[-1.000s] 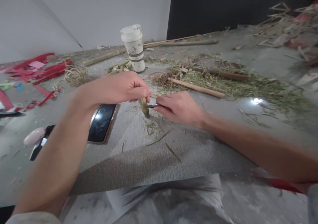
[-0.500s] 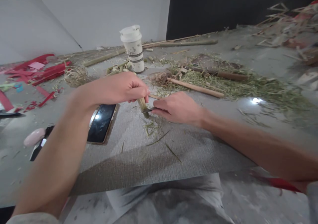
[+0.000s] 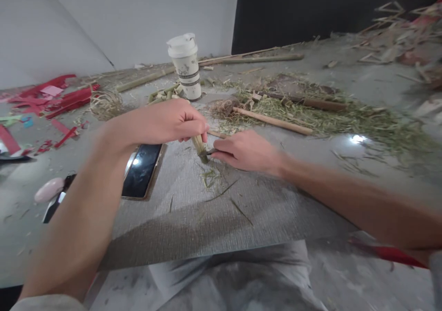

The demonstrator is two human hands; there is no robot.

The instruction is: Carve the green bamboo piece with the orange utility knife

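My left hand (image 3: 183, 121) is closed around the upper part of a short greenish bamboo piece (image 3: 199, 144), which slants down to the grey mat (image 3: 193, 228). In my right hand (image 3: 247, 151) is a small knife (image 3: 211, 152), mostly hidden by the fingers. Its dark blade touches the bamboo close to the lower end. Between the two hands a thin pale stick (image 3: 217, 135) shows; I cannot tell which hand holds it. Green shavings (image 3: 211, 177) lie on the mat just below the bamboo.
A phone (image 3: 143, 170) lies beside my left forearm. Behind my hands stand a lidded paper cup (image 3: 186, 67) and a wooden-handled tool (image 3: 272, 121) by a heap of green shavings (image 3: 373, 122). Red strips (image 3: 69, 101) and a woven ball (image 3: 105, 105) are at the left.
Both hands keep their grips, and the blade stays against the bamboo's lower end. Only a very slight shift of the view shows.
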